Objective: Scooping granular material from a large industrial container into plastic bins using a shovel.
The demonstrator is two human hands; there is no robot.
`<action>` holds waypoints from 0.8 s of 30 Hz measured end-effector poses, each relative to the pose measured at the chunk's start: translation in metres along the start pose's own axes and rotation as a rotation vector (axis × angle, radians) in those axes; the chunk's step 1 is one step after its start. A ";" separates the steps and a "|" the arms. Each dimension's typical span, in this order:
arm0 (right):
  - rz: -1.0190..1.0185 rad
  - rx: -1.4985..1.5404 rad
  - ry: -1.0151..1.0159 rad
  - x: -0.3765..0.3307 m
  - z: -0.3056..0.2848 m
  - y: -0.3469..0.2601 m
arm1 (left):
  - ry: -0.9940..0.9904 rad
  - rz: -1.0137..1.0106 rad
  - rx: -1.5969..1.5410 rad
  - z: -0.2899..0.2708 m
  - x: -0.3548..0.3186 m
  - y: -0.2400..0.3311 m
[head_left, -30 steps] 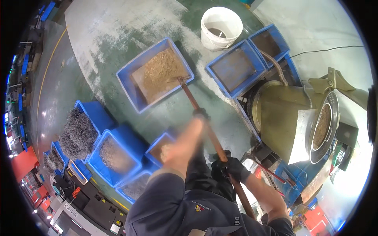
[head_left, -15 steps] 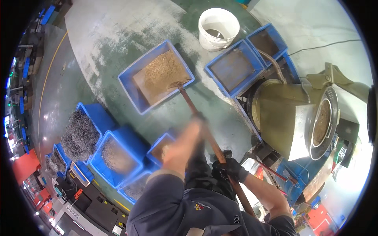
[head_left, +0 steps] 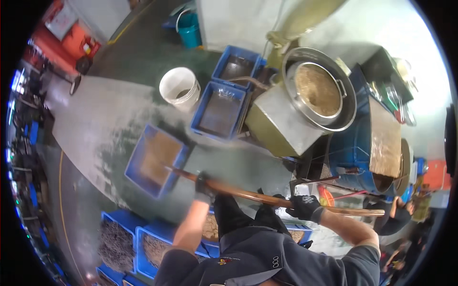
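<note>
Both my hands grip a long wooden handle (head_left: 248, 193) that slants across in front of me. My left hand (head_left: 204, 185), in a dark glove, is closed round it nearer the far end. Toward the butt end, my right hand (head_left: 305, 208) in a black glove holds the same handle. The tool's far end reaches over the near right rim of a blue bin (head_left: 135, 155) into brown granular material (head_left: 161, 151). Blur and the material hide the shape of the tool's head.
Ahead stand a white bucket (head_left: 180, 104) and two blue trays (head_left: 193, 123). A machine with a round steel bowl (head_left: 350, 107) of brown material stands right. Blue bins (head_left: 139, 250) holding dark shavings and granules sit near my legs. A person (head_left: 398, 217) is at far right.
My view has turned to the right. The handle has swung from steep to nearly level, with my right hand farther right. The tool's end remains at the bin of brown granules.
</note>
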State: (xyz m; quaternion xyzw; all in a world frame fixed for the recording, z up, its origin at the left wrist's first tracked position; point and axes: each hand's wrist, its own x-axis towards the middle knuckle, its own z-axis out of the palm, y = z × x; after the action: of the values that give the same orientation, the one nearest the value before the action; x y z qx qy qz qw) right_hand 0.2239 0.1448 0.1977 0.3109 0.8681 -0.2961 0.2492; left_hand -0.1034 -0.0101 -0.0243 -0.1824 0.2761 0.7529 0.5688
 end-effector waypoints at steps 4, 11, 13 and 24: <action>-0.062 0.222 -0.216 -0.057 0.018 0.108 | 0.080 0.074 0.123 0.094 -0.050 -0.119; 0.368 0.454 0.111 -0.239 0.011 0.213 | -0.387 -0.391 0.089 0.267 -0.080 -0.305; 0.213 0.064 0.716 -0.275 0.065 0.281 | -0.537 -0.482 0.005 0.321 -0.067 -0.349; 0.651 -0.605 0.775 -0.397 -0.137 0.324 | -0.899 -0.733 -0.334 0.451 0.079 -0.546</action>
State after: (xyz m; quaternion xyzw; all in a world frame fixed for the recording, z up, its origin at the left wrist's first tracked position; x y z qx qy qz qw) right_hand 0.6840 0.2858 0.4226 0.5620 0.8016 0.1918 0.0697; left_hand 0.4146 0.4397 0.1679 -0.0166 -0.1942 0.5445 0.8158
